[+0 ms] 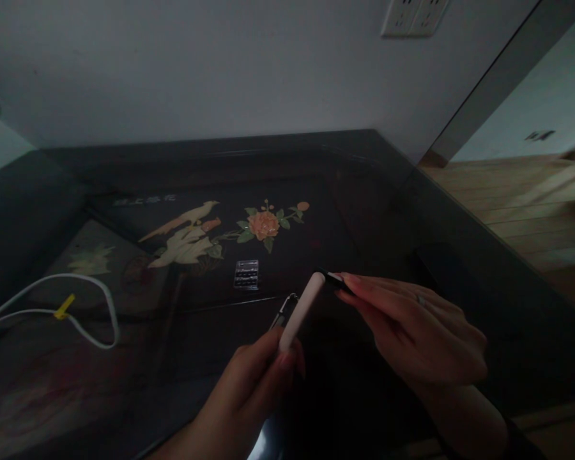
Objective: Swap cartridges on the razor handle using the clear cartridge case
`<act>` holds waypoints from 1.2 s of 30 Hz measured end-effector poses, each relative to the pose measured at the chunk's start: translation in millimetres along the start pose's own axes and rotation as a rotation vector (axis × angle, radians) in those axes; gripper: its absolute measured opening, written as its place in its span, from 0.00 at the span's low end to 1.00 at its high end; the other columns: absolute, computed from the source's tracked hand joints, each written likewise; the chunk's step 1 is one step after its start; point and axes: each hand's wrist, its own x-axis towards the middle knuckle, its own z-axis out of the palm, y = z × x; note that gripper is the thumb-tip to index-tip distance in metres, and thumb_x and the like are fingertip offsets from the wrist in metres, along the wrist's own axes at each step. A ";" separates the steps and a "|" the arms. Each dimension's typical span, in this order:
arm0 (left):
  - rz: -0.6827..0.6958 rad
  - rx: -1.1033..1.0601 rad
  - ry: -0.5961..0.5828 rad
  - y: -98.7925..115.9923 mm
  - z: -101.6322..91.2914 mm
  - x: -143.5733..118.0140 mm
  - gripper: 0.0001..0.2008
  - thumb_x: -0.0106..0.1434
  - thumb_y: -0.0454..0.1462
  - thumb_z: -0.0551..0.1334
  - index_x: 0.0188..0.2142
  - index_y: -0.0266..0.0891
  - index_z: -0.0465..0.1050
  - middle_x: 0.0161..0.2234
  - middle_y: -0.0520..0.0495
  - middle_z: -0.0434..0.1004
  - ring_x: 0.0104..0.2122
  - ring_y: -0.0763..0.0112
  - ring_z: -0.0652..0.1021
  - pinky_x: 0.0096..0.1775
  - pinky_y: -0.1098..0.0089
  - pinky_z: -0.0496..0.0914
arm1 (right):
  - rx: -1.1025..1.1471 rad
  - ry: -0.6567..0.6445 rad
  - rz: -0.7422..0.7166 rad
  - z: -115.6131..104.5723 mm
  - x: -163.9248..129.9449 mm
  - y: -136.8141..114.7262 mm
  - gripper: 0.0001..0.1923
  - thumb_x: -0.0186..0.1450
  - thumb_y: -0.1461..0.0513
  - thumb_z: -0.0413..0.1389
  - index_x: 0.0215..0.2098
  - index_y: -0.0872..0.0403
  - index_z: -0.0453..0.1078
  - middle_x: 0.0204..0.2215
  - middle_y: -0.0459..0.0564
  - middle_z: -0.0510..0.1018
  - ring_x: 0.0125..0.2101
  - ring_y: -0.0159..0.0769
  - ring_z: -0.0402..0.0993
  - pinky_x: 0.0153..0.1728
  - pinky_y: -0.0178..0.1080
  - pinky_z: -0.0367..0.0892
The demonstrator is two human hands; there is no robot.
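The dark desk is shining smooth and glossy, the white object is showing a plastic-like finish, the clear tray is glinting like transparent plastic, and the wall is looking matt

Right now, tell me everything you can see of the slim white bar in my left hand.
The white bar is narrow and smooth with a rounded upper end, and looks like plastic. It slants up and to the right in the view, with the dark tabletop behind it. Your left hand grips its lower end. Its upper end meets a black piece pinched by your right hand; whether they are joined is unclear.
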 end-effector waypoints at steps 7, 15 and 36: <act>-0.053 -0.293 0.008 2.0 4.2 -2.2 0.22 0.64 0.55 0.57 0.30 0.38 0.64 0.19 0.59 0.52 0.17 0.81 0.54 0.18 0.78 0.48 | -0.065 -0.006 0.025 -0.9 -3.5 1.9 0.13 0.60 0.71 0.63 0.42 0.53 0.75 0.34 0.45 0.85 0.29 0.34 0.83 0.33 0.33 0.81; -0.132 -0.360 0.111 6.0 8.4 -4.5 0.23 0.59 0.56 0.61 0.30 0.38 0.66 0.19 0.58 0.53 0.18 0.81 0.54 0.20 0.77 0.47 | -0.077 -0.004 0.041 -0.7 -4.0 2.0 0.11 0.61 0.71 0.63 0.41 0.54 0.75 0.34 0.44 0.85 0.29 0.32 0.83 0.33 0.31 0.80; 0.158 0.291 0.116 -3.4 1.5 -1.9 0.12 0.70 0.41 0.52 0.33 0.39 0.69 0.20 0.56 0.61 0.18 0.78 0.59 0.22 0.77 0.56 | 0.009 -0.027 0.017 1.3 -1.8 0.3 0.12 0.60 0.74 0.61 0.41 0.56 0.75 0.34 0.47 0.85 0.30 0.32 0.83 0.35 0.31 0.80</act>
